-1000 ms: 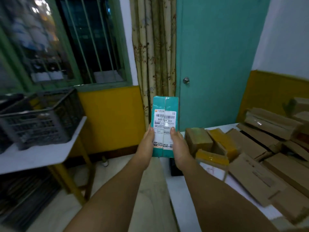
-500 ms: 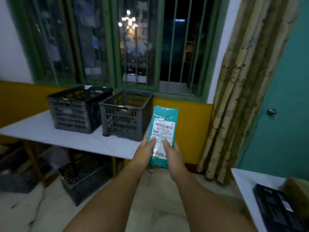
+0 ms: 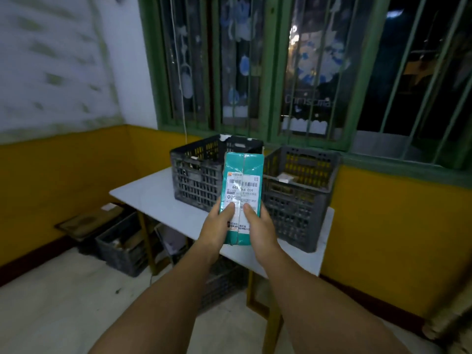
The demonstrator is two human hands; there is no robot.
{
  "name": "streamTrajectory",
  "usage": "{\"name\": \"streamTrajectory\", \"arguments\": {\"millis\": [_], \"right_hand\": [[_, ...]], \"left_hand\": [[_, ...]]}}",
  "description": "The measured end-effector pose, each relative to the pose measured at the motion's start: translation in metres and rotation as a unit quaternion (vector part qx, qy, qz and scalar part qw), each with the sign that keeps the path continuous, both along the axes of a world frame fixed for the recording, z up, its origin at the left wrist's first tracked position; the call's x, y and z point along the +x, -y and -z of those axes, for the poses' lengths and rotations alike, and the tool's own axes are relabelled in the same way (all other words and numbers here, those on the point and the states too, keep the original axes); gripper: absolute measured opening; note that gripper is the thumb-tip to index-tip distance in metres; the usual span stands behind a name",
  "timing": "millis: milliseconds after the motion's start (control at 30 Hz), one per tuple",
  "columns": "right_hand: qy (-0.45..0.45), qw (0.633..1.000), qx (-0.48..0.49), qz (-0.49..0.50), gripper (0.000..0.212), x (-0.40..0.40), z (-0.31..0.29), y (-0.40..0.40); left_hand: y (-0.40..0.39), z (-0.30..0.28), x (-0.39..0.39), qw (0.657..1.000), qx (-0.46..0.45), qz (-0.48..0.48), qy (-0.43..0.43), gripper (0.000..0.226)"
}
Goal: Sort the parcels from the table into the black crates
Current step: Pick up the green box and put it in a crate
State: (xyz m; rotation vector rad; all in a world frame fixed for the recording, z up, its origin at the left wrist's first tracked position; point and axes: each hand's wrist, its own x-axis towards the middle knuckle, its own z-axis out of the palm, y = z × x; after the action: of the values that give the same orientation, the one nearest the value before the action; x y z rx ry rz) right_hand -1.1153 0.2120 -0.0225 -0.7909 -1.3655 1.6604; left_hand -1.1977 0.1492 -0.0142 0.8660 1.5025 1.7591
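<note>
Two hands hold one teal parcel (image 3: pixel 242 198) upright in front of the viewer, label side facing the camera. Left hand (image 3: pixel 217 226) grips its lower left edge, thumb pressed across the white shipping label (image 3: pixel 242 192); right hand (image 3: pixel 260 226) grips the lower right edge, thumb likewise on the label. Parcel is in the air, in front of and between two black crates on a white table (image 3: pixel 158 200). Left crate (image 3: pixel 199 172) and right crate (image 3: pixel 298 200) stand side by side, close together, beneath a green-framed barred window (image 3: pixel 268 72). Right crate holds some small items, too dim to identify. Another dark crate (image 3: pixel 120 246) sits on the floor under the table's left end.
</note>
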Motion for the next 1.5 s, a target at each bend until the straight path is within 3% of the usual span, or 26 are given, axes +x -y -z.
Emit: {"name": "streamTrajectory", "arguments": {"millis": [333, 500, 667, 800, 900, 1033, 1167, 1500], "right_hand": [[-0.033, 0.995, 0.053, -0.075, 0.021, -0.156, -0.082, -0.171], [-0.036, 0.996, 0.050, -0.066, 0.029, -0.216, -0.086, -0.227], [-0.025, 0.997, 0.053, -0.043, 0.022, -0.283, -0.087, -0.293], [-0.004, 0.998, 0.058, 0.011, 0.033, -0.353, -0.079, -0.357], [0.041, 0.996, 0.062, 0.047, 0.035, -0.400, -0.074, -0.401], [0.130, 0.989, -0.007, 0.071, 0.034, -0.478, -0.058, -0.456], [0.204, 0.970, -0.097, 0.085, 0.060, -0.537, -0.014, -0.504], [0.220, 0.939, -0.249, 0.087, 0.040, -0.618, 0.096, -0.581]], "left_hand": [[-0.157, -0.077, -0.151, 0.996, 0.046, -0.067, -0.048, 0.030], [-0.214, -0.085, -0.211, 0.995, 0.060, -0.062, -0.054, 0.029], [-0.281, -0.086, -0.278, 0.997, 0.053, -0.048, -0.037, 0.030], [-0.354, -0.080, -0.356, 0.999, 0.025, -0.003, -0.038, 0.031], [-0.404, -0.074, -0.410, 0.999, -0.010, 0.040, -0.033, 0.030], [-0.467, -0.060, -0.494, 0.992, -0.092, 0.081, -0.015, 0.028], [-0.514, -0.033, -0.548, 0.974, -0.202, 0.101, 0.016, 0.027], [-0.623, 0.078, -0.620, 0.907, -0.386, 0.078, -0.150, 0.042]]}}
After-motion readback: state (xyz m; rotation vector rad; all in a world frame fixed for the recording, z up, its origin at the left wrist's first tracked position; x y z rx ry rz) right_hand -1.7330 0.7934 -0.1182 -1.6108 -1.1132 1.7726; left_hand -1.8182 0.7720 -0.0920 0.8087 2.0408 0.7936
